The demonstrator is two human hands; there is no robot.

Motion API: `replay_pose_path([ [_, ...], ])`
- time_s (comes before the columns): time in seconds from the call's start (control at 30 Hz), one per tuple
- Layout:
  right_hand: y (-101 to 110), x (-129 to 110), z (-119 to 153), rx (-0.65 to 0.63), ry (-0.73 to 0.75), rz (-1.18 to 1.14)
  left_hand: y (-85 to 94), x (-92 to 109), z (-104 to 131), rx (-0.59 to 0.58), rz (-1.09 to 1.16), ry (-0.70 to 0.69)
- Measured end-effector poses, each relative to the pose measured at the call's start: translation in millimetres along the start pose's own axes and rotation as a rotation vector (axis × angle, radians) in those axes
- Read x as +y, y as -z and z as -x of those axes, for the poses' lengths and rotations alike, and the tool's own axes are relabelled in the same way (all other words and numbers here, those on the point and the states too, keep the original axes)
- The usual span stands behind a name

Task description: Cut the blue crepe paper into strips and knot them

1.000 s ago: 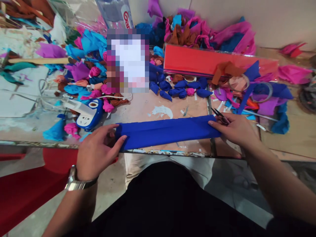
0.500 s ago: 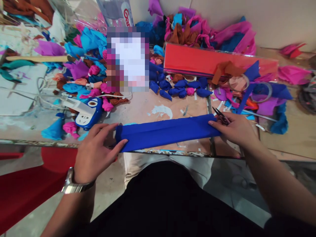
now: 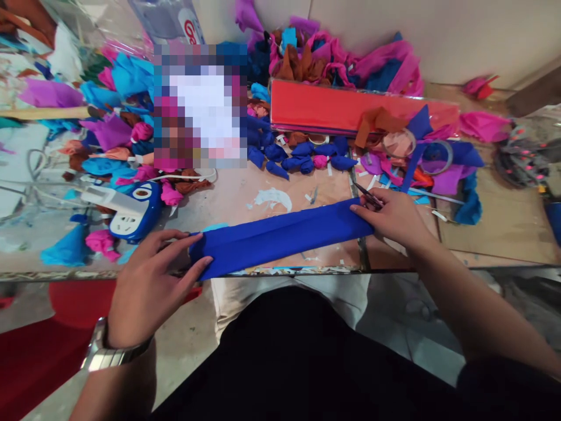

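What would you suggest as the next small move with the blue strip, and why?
I would probably ease the left hand slightly outward to smooth the blue strip. A crease seems to run along it, the left thumb and fingers rest spread at one end, and the right hand, also holding a dark pointed tool, steadies the other.

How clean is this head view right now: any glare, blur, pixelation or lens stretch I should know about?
Head view: a pixelated block hides whatever lies beneath; the clear plastic bag shows pale glare; the blue folded cloth strip reads fairly clear; wide-angle stretching seems likely near the edges.
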State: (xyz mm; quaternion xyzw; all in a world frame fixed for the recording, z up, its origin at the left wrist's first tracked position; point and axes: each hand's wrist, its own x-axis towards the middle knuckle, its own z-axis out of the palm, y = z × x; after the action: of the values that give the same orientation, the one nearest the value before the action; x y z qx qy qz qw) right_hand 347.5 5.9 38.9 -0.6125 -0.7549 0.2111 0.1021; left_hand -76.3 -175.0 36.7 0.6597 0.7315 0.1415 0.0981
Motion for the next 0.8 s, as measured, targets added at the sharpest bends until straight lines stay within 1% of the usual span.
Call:
replay_pose_path([
  [0.17, -0.8, 1.1, -0.7, -0.012, 0.015, -0.010, -0.5, -1.5, -0.2, 0.004, 0.002, -0.014],
  [0.3, -3.3, 3.5, -2.2, 0.041, 0.036, -0.078, -1.6, -3.5, -0.4, 0.014, 0.001, -0.039],
  [0.37, -3.1, 2.5, -2.6, 0.069, 0.013, -0.153, -1.7, -3.4, -0.8, 0.012, 0.000, -0.049],
  [0.43, -1.9, 0.2, -2.2, 0.066, -0.014, -0.208, -1.7, -2.8, -1.3, 0.001, 0.007, -0.053],
  [0.53, -1.0, -2.0, -1.6, 0.062, -0.018, -0.228, -2.3, -2.5, -3.0, 0.002, 0.009, -0.066],
  [0.6, -1.6, -0.7, -3.0, 0.080, -0.011, -0.245, -2.5, -3.2, -5.1, -0.008, 0.007, -0.104],
  [0.7, -1.1, 2.2, -9.1, 0.122, 0.002, -0.280, 0.1, -1.7, -11.6, -0.047, -0.005, -0.214],
  [0.8, 5.8, -0.9, -16.9, 0.164, 0.029, -0.276, 9.1, 11.1, -26.4, -0.088, -0.012, -0.327],
])
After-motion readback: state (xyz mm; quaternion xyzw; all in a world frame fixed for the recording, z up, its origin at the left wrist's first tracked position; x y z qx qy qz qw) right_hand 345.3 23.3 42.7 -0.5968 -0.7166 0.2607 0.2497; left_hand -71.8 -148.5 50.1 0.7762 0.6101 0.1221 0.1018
